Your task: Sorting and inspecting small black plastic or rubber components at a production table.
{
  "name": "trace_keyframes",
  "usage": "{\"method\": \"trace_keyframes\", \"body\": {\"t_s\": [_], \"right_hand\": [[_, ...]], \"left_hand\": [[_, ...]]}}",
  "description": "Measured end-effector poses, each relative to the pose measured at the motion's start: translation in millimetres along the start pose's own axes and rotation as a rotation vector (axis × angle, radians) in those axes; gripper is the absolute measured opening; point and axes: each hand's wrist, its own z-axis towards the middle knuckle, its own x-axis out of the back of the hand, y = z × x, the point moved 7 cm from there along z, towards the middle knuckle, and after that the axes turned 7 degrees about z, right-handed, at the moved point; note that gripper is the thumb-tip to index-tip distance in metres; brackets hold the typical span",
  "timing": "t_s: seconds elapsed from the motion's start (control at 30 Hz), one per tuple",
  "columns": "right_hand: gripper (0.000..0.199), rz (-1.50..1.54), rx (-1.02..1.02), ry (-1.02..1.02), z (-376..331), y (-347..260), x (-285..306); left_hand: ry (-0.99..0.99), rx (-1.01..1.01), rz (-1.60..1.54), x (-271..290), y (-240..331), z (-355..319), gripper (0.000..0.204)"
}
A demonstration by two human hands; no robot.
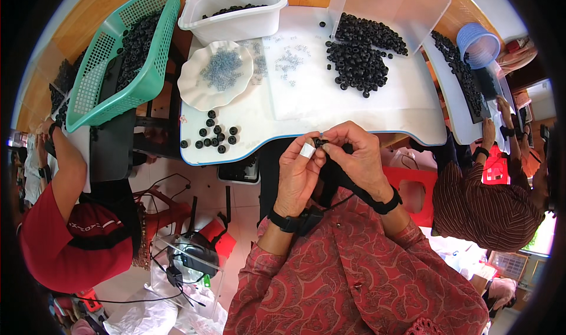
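Note:
Both hands meet in front of the table's near edge. My left hand point(301, 173) pinches a small black round part point(319, 142), and a white wrap covers one of its fingers. My right hand point(357, 156) closes on the same part from the other side, its thumb and fingertips touching it. Most of the part is hidden by fingers. Beyond my hands, a large heap of black round parts point(357, 67) lies on the white table point(318, 108). Several loose black parts point(219, 136) sit at the table's near left. A scalloped white plate point(190, 83) carries many small clear pieces point(223, 69).
A white tub point(233, 25) and a green basket point(88, 99) with black parts stand at the back left. A clear bin point(407, 11) lies tipped behind the heap. Co-workers sit left point(76, 241) and right point(486, 205). A red stool point(413, 187) stands at right.

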Motion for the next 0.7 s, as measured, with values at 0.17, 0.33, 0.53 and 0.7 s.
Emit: {"method": "trace_keyframes", "body": {"t_s": [0.17,0.33,0.53,0.7], "right_hand": [[0.019,0.037,-0.008,0.008,-0.1,3.6,-0.9],[0.02,0.054,-0.029,0.02,-0.3,9.9,0.2],[0.02,0.07,-0.032,0.018,0.3,8.8,0.2],[0.02,0.059,-0.018,0.012,0.4,9.6,1.1]], "left_hand": [[0.002,-0.003,0.002,-0.1,0.3,0.0,0.024],[-0.002,-0.003,0.004,-0.1,0.8,0.1,0.024],[-0.015,-0.01,0.006,-1.2,1.5,-0.9,0.024],[-0.016,-0.006,0.011,-1.8,1.2,-1.0,0.024]]}}
